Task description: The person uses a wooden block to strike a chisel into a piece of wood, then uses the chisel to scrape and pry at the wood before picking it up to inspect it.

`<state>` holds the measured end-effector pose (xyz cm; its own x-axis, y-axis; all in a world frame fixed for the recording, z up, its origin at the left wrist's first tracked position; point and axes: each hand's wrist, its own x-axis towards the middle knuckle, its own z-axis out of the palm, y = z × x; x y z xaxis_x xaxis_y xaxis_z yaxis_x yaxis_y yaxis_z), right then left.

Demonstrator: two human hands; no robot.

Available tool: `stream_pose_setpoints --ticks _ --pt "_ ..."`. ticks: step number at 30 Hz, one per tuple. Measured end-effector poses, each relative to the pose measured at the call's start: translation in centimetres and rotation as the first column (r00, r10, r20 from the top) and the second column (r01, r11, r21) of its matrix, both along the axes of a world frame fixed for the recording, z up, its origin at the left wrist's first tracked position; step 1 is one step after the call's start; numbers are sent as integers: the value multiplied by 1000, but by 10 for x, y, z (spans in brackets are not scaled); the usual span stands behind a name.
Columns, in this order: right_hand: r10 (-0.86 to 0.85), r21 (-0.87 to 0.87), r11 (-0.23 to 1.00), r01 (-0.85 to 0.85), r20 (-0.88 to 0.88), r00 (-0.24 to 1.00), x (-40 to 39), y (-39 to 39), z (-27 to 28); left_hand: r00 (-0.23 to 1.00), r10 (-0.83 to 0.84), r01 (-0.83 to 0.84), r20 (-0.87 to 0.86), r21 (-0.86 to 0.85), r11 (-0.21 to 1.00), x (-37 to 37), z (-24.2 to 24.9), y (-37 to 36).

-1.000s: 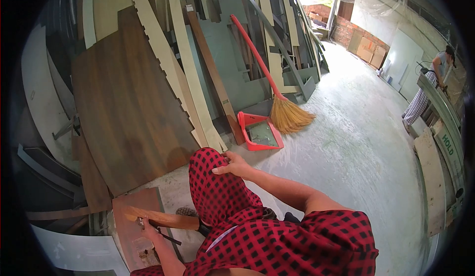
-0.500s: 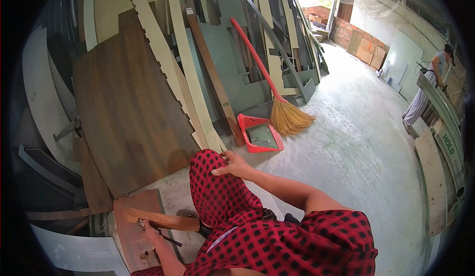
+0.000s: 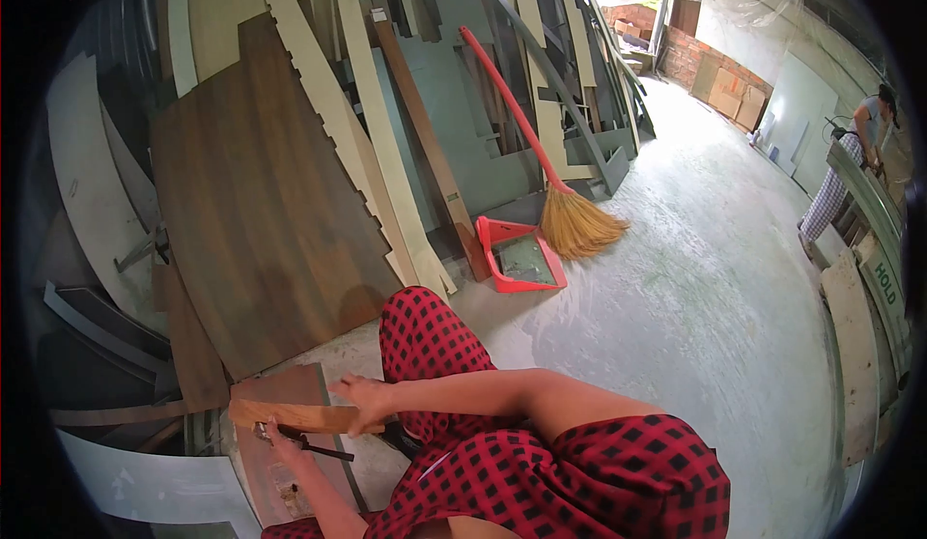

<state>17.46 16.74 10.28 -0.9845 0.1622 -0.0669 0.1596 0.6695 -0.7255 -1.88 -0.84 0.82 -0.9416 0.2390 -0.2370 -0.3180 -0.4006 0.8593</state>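
Note:
My left hand is closed around a slim dark-handled tool with a metal part at its other end; its exact kind is hard to make out. Just beyond that hand, a light-brown wood block lies across a reddish-brown board low in front of me. My right hand is at the block's right end, fingers spread, apparently touching it. My checked knee is bent beside the right forearm.
Boards and panels lean ahead, including a large brown panel. A red dustpan and a straw broom stand on the floor to the right of them. Another person works beside stacked boards at far right.
My right hand has left my knee and come down left to the block's right end. The block has turned slightly on the board. My left hand keeps hold of the tool.

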Motion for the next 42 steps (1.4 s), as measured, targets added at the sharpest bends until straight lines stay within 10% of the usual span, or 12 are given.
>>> stream_pose_setpoints --ticks 6,15,42 --pt "205 -108 976 -191 149 967 -3 -6 -19 992 -58 48 112 88 995 0 0 6" --pt "117 -342 939 -28 243 963 -4 0 0 976 -79 44 201 173 984 11 13 24" --pt "7 -286 956 61 234 972 -13 -3 -20 986 -133 125 100 77 989 22 15 31"
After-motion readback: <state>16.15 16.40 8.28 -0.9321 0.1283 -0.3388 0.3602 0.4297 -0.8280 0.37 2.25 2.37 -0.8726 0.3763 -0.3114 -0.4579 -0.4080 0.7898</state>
